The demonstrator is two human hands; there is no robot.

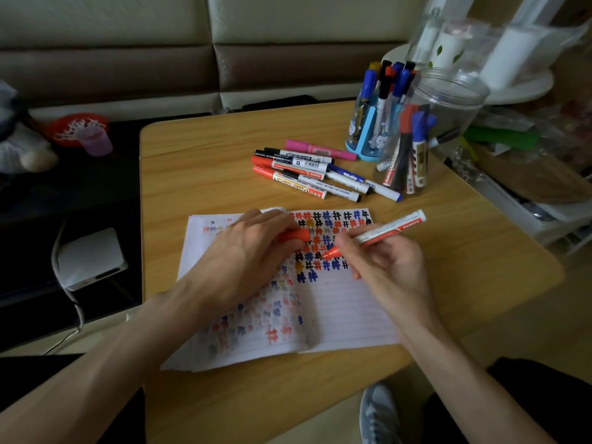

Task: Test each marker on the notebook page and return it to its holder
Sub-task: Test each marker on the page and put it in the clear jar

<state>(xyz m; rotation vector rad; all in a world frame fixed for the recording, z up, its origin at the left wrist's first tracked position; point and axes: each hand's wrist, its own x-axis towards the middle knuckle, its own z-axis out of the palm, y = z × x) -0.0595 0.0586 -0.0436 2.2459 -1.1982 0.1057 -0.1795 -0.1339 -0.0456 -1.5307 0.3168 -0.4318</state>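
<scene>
The right hand (pixel 389 264) grips an uncapped red marker (pixel 381 233), a white barrel with a red band and orange-red nose, slanting up toward two o'clock with its tip on the notebook page (pixel 346 309) among rows of red, blue and black hash marks. The left hand (pixel 243 251), at nine o'clock of that tip, rests on the page closed around the red cap (pixel 293 235). At twelve o'clock lie loose markers (pixel 307 171), with a blue holder (pixel 363 136) and a clear jar (pixel 416 149) toward one o'clock.
</scene>
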